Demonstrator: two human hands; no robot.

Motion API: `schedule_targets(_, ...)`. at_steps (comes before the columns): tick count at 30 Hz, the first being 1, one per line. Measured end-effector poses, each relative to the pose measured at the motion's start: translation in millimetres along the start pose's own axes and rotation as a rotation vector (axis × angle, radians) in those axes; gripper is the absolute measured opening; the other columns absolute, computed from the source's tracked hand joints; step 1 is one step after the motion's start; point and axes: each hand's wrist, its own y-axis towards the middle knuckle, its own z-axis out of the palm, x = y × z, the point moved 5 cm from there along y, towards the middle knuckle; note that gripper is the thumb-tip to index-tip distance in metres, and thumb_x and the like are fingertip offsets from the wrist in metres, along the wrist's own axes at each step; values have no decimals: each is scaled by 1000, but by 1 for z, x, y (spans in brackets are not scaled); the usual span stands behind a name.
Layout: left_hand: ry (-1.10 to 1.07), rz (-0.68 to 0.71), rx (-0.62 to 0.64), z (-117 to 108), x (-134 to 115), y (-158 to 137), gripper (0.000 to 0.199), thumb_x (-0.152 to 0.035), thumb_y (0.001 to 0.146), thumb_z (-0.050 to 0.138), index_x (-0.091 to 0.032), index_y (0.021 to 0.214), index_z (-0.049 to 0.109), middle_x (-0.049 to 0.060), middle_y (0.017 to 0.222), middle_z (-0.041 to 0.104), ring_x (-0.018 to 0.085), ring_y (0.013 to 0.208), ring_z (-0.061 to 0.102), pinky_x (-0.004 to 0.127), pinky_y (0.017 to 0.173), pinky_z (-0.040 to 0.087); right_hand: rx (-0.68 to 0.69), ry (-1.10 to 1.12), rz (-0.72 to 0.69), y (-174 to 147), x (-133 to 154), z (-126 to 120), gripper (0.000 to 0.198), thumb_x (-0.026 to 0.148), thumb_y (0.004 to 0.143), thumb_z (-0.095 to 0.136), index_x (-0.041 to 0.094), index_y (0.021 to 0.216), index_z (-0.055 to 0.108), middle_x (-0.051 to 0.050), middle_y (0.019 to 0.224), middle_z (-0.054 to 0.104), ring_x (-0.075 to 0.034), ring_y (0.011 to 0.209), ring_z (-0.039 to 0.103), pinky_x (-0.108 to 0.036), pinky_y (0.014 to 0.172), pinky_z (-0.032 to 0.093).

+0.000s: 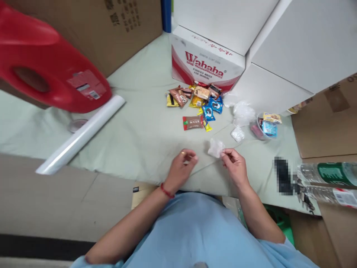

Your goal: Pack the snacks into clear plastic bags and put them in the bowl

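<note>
Between the thumb and fingers of my right hand (pixel 234 163) is the edge of a small crumpled clear plastic bag (pixel 215 147), held just above the green tablecloth. My left hand (pixel 184 165), with a ring and a red bracelet, is left of the bag and apart from it. Its fingers are loosely curled, with nothing visible in them. Beyond my hands lies a brown and red snack packet (pixel 193 123). Behind it is a pile of small wrapped snacks, with a blue packet (pixel 209 112) at the front. A small folded clear packet (pixel 237 134) rests right of the bag.
More crumpled clear plastic (pixel 244 113) lies beside a clear tub (pixel 258 130) with wrapped snacks. A Wahaha carton (pixel 208 61) stands behind. A white roll (pixel 80 136) and large red jug (pixel 52 67) are left; plastic bottles (pixel 329 173) and keys (pixel 305 199) are right.
</note>
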Motion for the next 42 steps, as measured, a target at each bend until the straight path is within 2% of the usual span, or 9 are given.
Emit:
schedule_targets(2,-58,-26,10,14,-2,5,35,-47,79,77,-21,98,65,6,102,69,18,85,65,25,60,48,104,-126,-91,-7,6,23,14,40,88,74,27,91,74,-2,81,66,-16,67,53,-30,61,43)
schedule_targets(5,-89,-42,4,15,3,6,33,-46,76,79,-20,92,66,5,97,69,18,85,63,27,67,48,225,-138,-93,-14,7,45,15,41,88,73,27,91,76,-3,83,65,-17,68,51,-31,63,41)
schedule_targets(13,-281,-176,114,-7,25,-11,38,-53,76,79,-18,82,65,-1,75,63,14,72,55,28,71,43,248,394,363,-14,-17,60,27,40,70,87,22,78,68,6,58,47,-9,53,39,-23,48,28)
schedule_targets(17,-218,-159,112,-4,22,-13,36,-51,76,79,-19,83,65,1,80,65,14,74,57,28,70,45,194,484,413,-12,-16,58,31,36,67,87,22,80,62,7,59,46,-8,51,37,-22,44,25)
schedule_targets(21,-62,-17,24,0,12,-12,37,-40,70,85,-21,97,66,4,98,66,19,91,62,28,72,49,209,384,355,-16,-13,61,30,42,73,85,22,81,64,6,53,48,-9,48,36,-23,46,24)
schedule_targets(24,17,50,-25,-1,10,-9,20,-38,79,76,-22,90,68,3,92,64,17,85,61,27,71,48,248,356,346,-18,-12,65,30,45,75,83,22,81,64,6,51,49,-9,48,35,-23,47,25)
schedule_targets(30,-254,-120,-134,-19,27,-2,30,-46,78,78,-21,85,62,-4,77,60,12,71,55,27,72,48,189,485,440,-10,-17,55,33,38,64,87,23,78,62,7,58,46,-9,50,35,-23,45,21)
schedule_targets(35,-681,-264,-141,-19,27,-1,43,-42,68,86,-22,84,52,-5,81,60,11,77,59,30,80,55,336,379,470,-12,-26,49,33,42,68,88,21,78,64,4,61,52,-9,53,39,-23,47,25)
schedule_targets(42,-485,-181,-114,-23,21,-1,22,-33,73,72,-21,78,55,-4,75,57,11,73,54,25,74,48,137,240,294,11,-21,23,38,57,74,83,22,84,73,-3,86,67,-13,68,51,-27,59,42)
